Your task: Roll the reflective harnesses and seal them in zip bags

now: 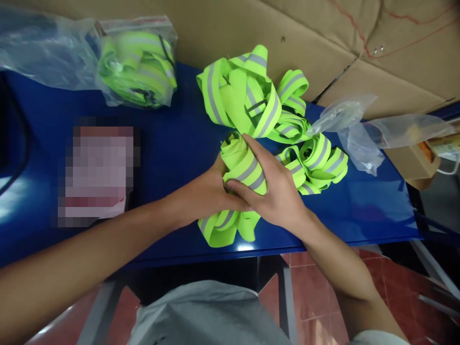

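Note:
Between my two hands is a thick bundle of neon-yellow reflective strap (244,167) with grey stripes, folded or rolled over itself. My left hand (212,191) wraps round its left and lower side. From the right, my right hand (275,189) closes on it, thumb across the front. A loose end of strap (226,227) lies below my hands near the table's front edge. Just beyond them sits a loose heap of the same strap (240,93), and more coiled strap (316,160) lies to the right. My left fingers are partly hidden behind the bundle.
The blue table (172,163) has cardboard boxes (230,28) along its back. A clear bag of strap (138,69) stands back left, beside empty plastic film (46,52). A blurred-out pad (100,167) lies left. Clear bags (359,139) and a small open carton (413,165) are at right.

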Available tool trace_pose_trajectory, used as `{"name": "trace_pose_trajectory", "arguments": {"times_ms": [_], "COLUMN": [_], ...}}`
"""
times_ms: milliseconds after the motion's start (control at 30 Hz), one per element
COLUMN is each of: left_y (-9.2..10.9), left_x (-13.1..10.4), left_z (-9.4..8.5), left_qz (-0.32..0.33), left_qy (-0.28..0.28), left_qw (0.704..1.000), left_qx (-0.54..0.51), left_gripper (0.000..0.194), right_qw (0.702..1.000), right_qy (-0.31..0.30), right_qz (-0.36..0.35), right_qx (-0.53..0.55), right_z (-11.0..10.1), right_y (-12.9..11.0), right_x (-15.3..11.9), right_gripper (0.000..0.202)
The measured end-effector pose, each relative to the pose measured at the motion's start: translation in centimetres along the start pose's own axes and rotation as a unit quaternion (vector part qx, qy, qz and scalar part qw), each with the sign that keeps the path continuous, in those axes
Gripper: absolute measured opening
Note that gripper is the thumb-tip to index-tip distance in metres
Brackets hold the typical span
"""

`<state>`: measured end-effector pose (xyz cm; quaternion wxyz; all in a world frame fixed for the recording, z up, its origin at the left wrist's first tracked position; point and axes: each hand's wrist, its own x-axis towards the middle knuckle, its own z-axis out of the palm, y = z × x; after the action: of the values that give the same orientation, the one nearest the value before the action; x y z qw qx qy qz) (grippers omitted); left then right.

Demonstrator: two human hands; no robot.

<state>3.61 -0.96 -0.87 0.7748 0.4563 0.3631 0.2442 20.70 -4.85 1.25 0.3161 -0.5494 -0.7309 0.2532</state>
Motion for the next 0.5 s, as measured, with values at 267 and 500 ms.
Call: {"name": "trace_pose_trajectory", "arguments": {"times_ms": [267,500], "left_y": [1.6,2.7], "left_x": [-1.3,-0.2], "left_z": [1.1,-1.2], "left_qz": [-0.186,-0.001], "left_qy": [-0.227,-0.157], "left_qw": [0.952,0.95], "left_qx": [-0.085,0.269], "left_gripper": [0.025,0.021], "right_qw": [0.995,0.97], "right_qy": [0.068,0.02], "right_qz": [0.033,0.078], "right_qx": [0.064,0.23], "right_z": [-1.6,-2.4], "right_y": [-1.1,-1.0], "right_x": [0.0,0.1], "right_gripper": [0.072,0.049]}}
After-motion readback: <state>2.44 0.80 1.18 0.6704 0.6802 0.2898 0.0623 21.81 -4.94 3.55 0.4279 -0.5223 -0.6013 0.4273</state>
